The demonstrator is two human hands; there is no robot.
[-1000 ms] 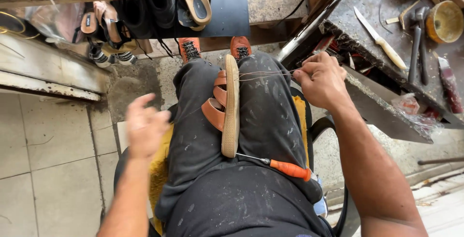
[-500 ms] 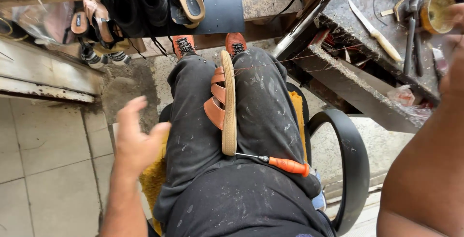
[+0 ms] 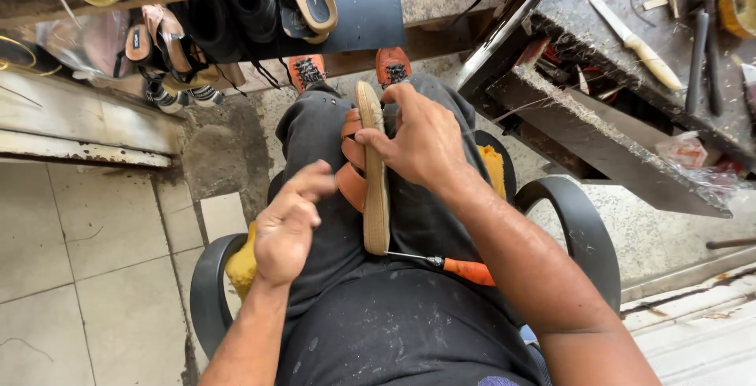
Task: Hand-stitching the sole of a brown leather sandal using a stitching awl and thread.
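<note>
A tan-soled sandal with brown straps stands on edge, clamped between my knees in dark trousers. My right hand rests on the upper part of the sole, fingers pinched at its edge. Just left of the straps, my left hand hovers with fingers loosely curled, thumb and forefinger close together; whether it holds a thread I cannot tell. An awl with an orange handle lies across my right thigh, its metal tip at the sandal's lower end.
I sit in a black chair with a yellow cushion. A workbench at right carries a knife and a hammer. Several shoes sit under a shelf ahead. Tiled floor lies left.
My right hand swung out to the far right, then came back down onto the sandal's sole. My left hand moved in from the left toward the straps.
</note>
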